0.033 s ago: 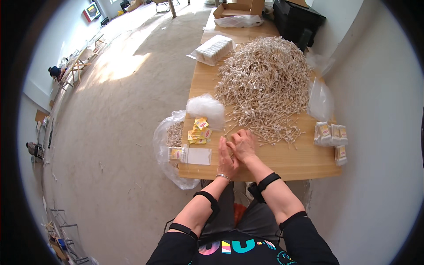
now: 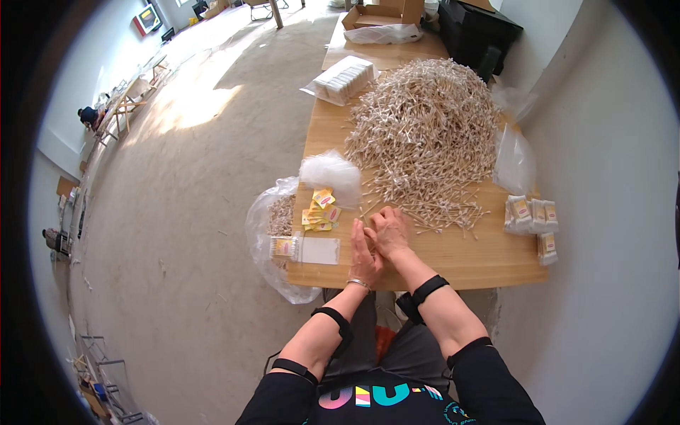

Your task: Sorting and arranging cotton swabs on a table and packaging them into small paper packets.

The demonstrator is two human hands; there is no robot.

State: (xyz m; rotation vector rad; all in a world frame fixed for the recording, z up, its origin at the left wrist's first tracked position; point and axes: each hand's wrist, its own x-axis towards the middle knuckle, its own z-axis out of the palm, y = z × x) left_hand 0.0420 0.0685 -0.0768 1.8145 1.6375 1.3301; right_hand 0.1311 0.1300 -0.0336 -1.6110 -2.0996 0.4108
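At the near edge of the big heap of cotton swabs [image 2: 428,120], my two hands meet low over the table. My left hand [image 2: 365,256] has its fingers held together, pointing away from me, its palm turned toward the right hand. My right hand [image 2: 389,230] is curled, fingers bent down against the left. Between them I make out thin pale cotton swabs, mostly covered by the fingers. To the left lie a white card [image 2: 320,251], a clear pack of swabs [image 2: 285,247] with a yellow label, and loose yellow cards [image 2: 321,214].
Clear plastic bags [image 2: 331,176] lie beyond the cards. An open bag of swabs [image 2: 258,234] hangs at the table's left edge. Filled packs [image 2: 531,216] stack at the right by the wall. Farther off are a wrapped bundle [image 2: 346,79], a cardboard box [image 2: 382,15] and a black bin [image 2: 478,35].
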